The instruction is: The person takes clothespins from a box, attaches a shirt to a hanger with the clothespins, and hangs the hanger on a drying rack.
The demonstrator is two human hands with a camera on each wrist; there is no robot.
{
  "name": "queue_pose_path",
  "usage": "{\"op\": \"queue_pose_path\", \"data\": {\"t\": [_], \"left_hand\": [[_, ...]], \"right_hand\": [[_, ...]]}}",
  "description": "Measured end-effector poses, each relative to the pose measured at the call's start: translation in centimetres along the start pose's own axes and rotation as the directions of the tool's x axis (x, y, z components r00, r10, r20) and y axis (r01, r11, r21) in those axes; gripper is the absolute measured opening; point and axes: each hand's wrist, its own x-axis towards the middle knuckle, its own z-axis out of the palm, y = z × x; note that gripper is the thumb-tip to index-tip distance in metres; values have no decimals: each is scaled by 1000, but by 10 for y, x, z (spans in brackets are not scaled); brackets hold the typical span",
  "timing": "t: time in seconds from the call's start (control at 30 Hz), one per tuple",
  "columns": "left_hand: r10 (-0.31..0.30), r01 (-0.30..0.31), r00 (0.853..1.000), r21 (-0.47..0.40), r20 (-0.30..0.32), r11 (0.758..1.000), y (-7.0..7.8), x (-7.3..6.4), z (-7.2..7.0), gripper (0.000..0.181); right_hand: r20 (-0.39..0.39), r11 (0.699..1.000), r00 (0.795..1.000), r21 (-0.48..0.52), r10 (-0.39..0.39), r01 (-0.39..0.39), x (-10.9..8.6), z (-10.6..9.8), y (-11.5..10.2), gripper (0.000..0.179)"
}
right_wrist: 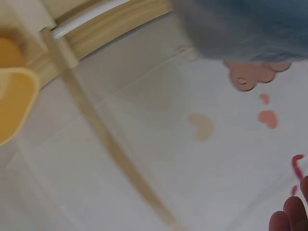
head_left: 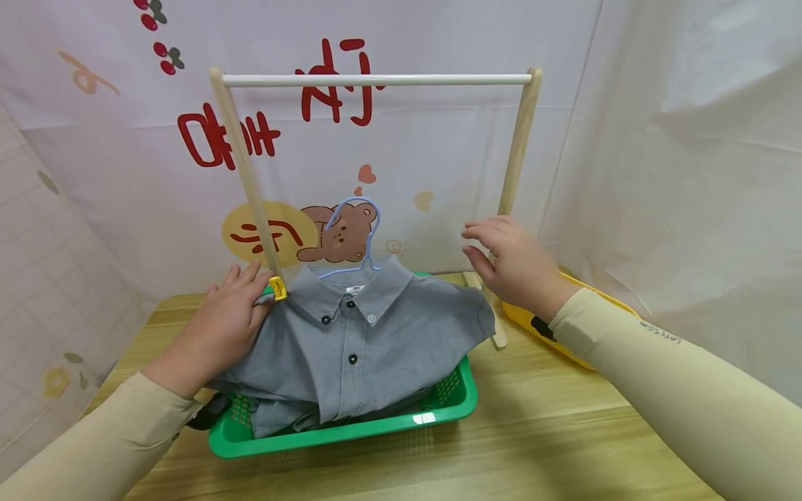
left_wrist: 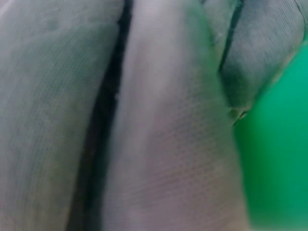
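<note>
A grey button-up shirt [head_left: 401, 327] lies over a green basket [head_left: 338, 438], collar toward the back. Inside its collar is a light blue hanger [head_left: 368, 243], hook standing above the neck. My left hand [head_left: 228, 323] is at the shirt's shoulder on the left, beside a small yellow clip [head_left: 278, 288]; I cannot tell whether thumb and forefinger pinch the cloth. Grey folds [left_wrist: 168, 120] fill the left wrist view beside green plastic. Up above the other sleeve, my right hand [head_left: 516, 264] holds nothing, its fingers loosely bent. Only its fingertips [right_wrist: 292, 211] show in the right wrist view.
Behind the basket stands a rack with wooden posts [head_left: 521, 139] and a white top rail [head_left: 376, 80]. A yellow container [head_left: 551, 334] sits at the right, partly behind my right forearm. Everything stands on a wood-grain table [head_left: 539, 431] before a printed cloth backdrop [head_left: 438, 153].
</note>
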Motion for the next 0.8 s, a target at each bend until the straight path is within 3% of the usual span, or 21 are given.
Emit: {"op": "queue_pose_path", "data": {"t": [0.2,0.33,0.4,0.6,0.8], "left_hand": [[0,0,1000,-1,2,1000,0,0,0,55],[-4,4,1000,-14,1,1000,0,-1,0,55],[-12,12,1000,-13,5,1000,1,-1,-1,55],[-35,35,999,-7,12,999,4,-1,-1,55],[-29,29,1000,0,9,1000,1,0,0,56]], "right_hand": [[92,988,986,-83,136,-128,-13,-5,35,25],[156,962,955,-143,254,-232,-25,-6,60,26],[198,941,926,-172,321,-290,-32,-7,73,29],[333,876,812,-244,479,-416,-54,-8,108,38],[411,853,750,-307,518,-421,-82,-5,143,42]]}}
